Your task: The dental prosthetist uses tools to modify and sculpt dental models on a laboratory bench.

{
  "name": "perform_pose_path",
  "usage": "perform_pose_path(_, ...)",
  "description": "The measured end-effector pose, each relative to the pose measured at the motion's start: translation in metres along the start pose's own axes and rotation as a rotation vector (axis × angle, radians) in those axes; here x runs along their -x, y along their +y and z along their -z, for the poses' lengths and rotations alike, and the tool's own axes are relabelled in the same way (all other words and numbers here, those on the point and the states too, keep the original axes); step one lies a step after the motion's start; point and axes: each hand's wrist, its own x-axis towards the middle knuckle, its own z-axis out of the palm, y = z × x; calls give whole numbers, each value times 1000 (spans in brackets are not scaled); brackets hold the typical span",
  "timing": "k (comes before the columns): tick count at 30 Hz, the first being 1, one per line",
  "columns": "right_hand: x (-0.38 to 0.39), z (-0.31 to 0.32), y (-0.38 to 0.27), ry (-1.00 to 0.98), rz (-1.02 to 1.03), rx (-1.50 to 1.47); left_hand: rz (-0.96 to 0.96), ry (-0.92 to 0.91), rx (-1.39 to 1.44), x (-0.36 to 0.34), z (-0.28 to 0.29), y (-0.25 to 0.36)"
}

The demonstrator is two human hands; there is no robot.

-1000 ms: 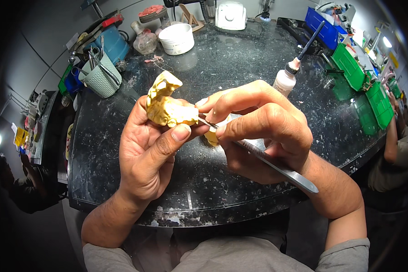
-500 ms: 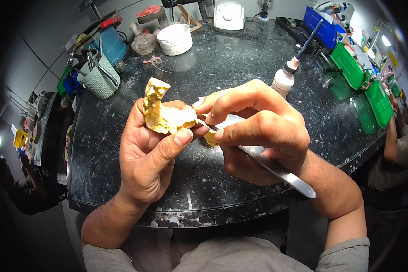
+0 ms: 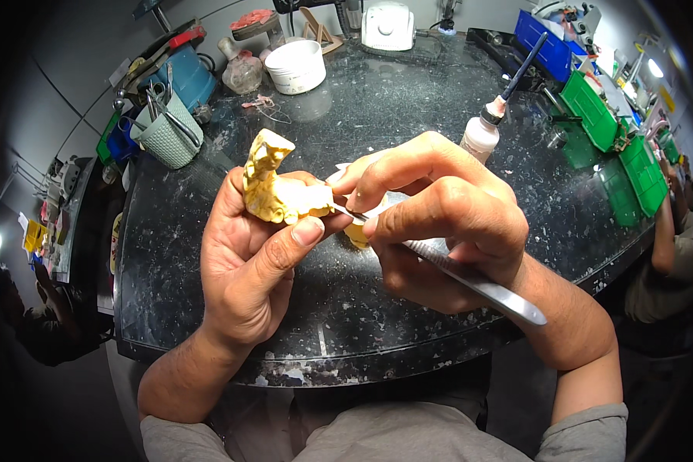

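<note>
Left hand [image 3: 242, 281]: thumb and fingers pinching yellow dental cast [image 3: 276, 192], held up over the tabletop [image 3: 177, 269], one leg of the arch pointing up. Right hand [image 3: 458, 219]: fingers pinching metal scalpel [image 3: 508, 300], tip at cast's right end; can't tell if it's touching. Second yellow piece [image 3: 356, 236] below, partly hidden by right hand. Whitish bottle [image 3: 480, 137] just beyond right hand; white tub [image 3: 296, 68] farther back; tool cup [image 3: 168, 138] at left.
</note>
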Motion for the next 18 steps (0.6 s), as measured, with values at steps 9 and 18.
perform_pose_path(9, -4, -2, -9, 73, -34, -13, -9, -19, 10, -2, -2, 2)
perform_pose_path(18, -4, -1, -12, 28, -94, 7, -12, -20, -5, -3, 2, 1)
